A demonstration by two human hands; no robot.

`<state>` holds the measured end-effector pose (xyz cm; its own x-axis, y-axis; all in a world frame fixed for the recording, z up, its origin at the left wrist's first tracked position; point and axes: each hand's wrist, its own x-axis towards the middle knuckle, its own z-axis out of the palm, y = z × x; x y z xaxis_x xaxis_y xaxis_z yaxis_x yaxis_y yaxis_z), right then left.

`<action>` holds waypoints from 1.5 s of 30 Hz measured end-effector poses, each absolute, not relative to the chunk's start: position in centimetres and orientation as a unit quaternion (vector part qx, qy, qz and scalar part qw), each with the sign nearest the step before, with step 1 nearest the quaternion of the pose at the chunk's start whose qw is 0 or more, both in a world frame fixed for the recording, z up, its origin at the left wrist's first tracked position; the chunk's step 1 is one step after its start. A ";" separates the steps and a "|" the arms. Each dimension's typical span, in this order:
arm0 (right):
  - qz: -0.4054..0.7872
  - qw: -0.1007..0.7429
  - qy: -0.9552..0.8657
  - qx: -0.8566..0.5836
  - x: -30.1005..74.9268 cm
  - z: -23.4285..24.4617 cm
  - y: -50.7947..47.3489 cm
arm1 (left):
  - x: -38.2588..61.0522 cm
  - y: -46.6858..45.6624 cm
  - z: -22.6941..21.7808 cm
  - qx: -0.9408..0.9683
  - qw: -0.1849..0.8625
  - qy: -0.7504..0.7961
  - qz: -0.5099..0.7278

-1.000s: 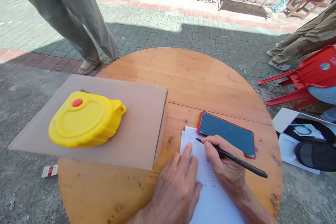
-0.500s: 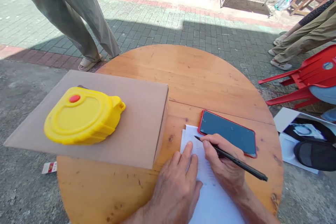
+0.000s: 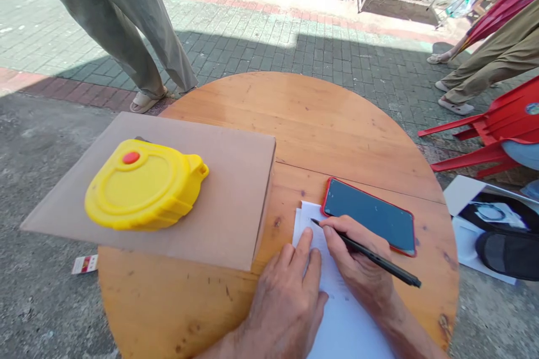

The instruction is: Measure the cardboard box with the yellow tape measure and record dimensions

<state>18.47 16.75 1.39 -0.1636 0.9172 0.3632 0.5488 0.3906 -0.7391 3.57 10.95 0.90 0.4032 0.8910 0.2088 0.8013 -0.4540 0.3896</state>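
Observation:
My right hand (image 3: 360,261) grips a black pen (image 3: 370,255) with its tip on a white sheet of paper (image 3: 345,320) near the front of a round wooden table (image 3: 295,123). My left hand (image 3: 286,303) lies flat on the paper's left side, fingers stretched out. A phone in a red case (image 3: 370,216) lies screen up just beyond the pen. To the left a flat cardboard box (image 3: 227,207) overhangs the table edge, and a yellow tape measure with a red button (image 3: 143,185) rests on it.
A person in grey trousers and sandals (image 3: 126,22) stands beyond the table at left. Another person's legs (image 3: 488,61) and a red plastic chair (image 3: 501,129) are at right. Printed sheets and a dark object (image 3: 501,235) lie on the ground at right. A small card (image 3: 84,263) lies on the ground at left.
The pen tip has crept slightly left across the paper. The view has shifted a little; the hands, box and phone stay where they were.

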 end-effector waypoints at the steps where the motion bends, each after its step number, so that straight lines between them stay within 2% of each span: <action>1: 0.227 0.405 -0.728 -0.504 18.4 1.4 16.8 | 3.6 11.0 0.9 0.830 0.115 0.510 0.197; 18: 0.221 0.384 -0.737 -0.510 18.6 1.5 16.8 | 3.4 10.9 1.0 0.835 0.118 0.506 0.181; 33: 0.218 0.418 -0.696 -0.542 18.9 1.4 16.6 | 3.3 10.8 0.9 0.838 0.126 0.503 0.172; 45: 0.219 0.406 -0.702 -0.543 19.0 1.0 16.5 | 3.4 10.7 0.4 0.840 0.110 0.503 0.168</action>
<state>18.99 16.52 1.04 -0.0814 0.9398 0.3318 0.5848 0.3146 -0.7477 3.36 10.71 0.41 0.4369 0.8828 0.1723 0.8090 -0.4694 0.3537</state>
